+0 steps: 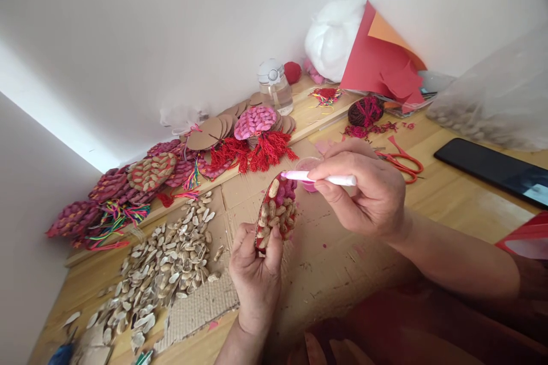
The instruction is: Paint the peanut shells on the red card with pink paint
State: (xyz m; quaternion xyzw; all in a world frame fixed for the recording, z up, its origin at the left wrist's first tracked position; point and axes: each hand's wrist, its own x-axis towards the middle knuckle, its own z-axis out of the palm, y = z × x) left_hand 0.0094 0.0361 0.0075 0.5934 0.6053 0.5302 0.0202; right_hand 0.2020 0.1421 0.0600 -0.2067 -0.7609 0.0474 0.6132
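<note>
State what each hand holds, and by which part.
Left hand: the peanut disc, by its lower edge. Right hand: the white pen, near its middle.

The held peanut shells (280, 212) are tan and pink.

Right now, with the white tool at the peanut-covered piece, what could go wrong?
The right hand and white tool overlap the pink cup in view; if they are close, a knock might tip it. The left hand has its thumb on the peanut-covered piece, so any wet pink could smear if the grip shifts.
</note>
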